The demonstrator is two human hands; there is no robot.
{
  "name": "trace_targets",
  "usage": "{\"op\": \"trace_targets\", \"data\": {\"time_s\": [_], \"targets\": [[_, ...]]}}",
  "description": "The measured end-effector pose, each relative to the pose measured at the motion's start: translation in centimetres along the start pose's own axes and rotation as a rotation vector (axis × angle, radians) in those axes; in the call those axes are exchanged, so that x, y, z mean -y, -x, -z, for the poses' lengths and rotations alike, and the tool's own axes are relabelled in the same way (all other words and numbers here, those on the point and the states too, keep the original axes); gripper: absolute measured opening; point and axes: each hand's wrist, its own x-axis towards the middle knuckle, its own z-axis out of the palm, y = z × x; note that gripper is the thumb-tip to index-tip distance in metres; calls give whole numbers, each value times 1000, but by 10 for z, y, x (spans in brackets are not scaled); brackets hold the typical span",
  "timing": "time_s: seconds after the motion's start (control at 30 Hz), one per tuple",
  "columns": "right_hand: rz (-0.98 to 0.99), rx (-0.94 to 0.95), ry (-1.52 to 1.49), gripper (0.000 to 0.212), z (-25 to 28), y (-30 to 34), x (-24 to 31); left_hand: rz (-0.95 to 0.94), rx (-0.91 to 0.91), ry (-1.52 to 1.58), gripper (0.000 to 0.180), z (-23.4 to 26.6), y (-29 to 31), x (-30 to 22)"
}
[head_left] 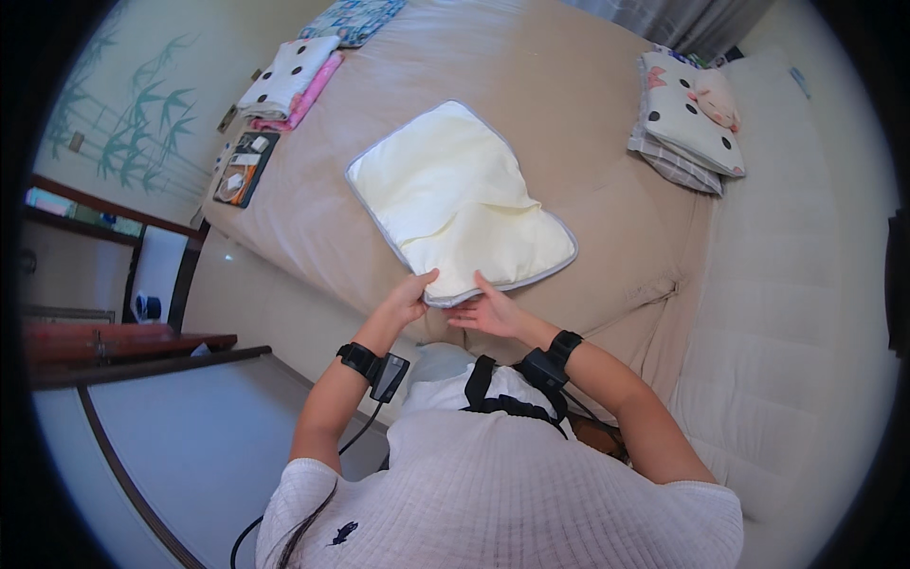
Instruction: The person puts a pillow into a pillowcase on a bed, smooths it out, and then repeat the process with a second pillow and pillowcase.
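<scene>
A cream fabric cover with grey piping (445,190) lies spread at an angle on the bed. Its near half is creased, with a fold running across the middle. At the cover's near corner, my left hand (409,296) pinches the edge, thumb on top and the other fingers mostly hidden. Just right of it, my right hand (490,311) is at the same near edge. Its thumb rests on the cloth, and its fingers stretch out to the left, apart from the thumb.
The bed has a beige sheet (607,190). Folded bedding (289,76) and a dark tray of small items (246,169) lie along its left side. Stacked pillows (687,123) with a pink plush toy (716,100) sit at the right, beside a pale padded surface (787,284).
</scene>
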Motion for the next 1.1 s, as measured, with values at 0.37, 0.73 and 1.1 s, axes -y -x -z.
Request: {"op": "trace_targets", "data": {"time_s": [0.37,0.73,1.1], "targets": [[460,-347,-67,36,148,47,27,7,-270,82,37,62,80,46],[-383,-293,356,32,80,76,-7,302,-388,113,35,166,100,23],[902,72,444,30,-237,-95,261,-739,154,-339,33,86,58,-401]]}}
